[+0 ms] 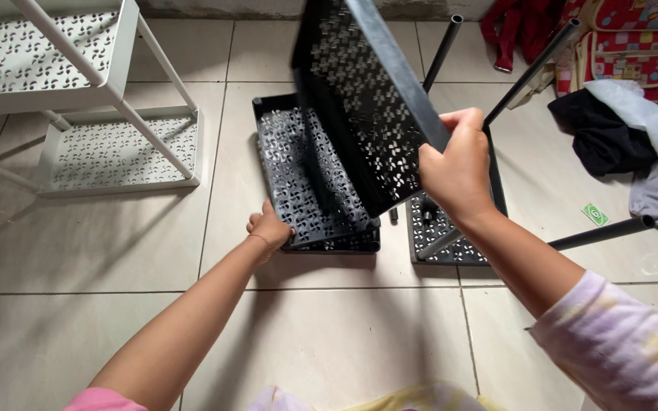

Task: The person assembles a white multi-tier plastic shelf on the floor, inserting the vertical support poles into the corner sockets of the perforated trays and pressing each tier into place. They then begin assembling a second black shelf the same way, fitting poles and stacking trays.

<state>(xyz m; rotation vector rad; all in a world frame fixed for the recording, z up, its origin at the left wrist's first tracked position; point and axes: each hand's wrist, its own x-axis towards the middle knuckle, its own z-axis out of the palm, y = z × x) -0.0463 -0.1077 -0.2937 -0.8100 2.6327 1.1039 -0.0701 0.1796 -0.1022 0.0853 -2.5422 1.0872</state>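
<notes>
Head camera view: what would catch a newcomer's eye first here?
A black perforated tray tilts up at centre, its upper edge gripped by the right hand. The left hand steadies another black tray lying on the tiled floor. A white shelf rack stands upper left.

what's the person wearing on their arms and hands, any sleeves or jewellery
Both hands are bare, no gloves. The left hand has a thin bracelet at the wrist and a pink sleeve far up the arm. The right hand comes from a pale lilac sleeve with faint yellow blotches.
</notes>
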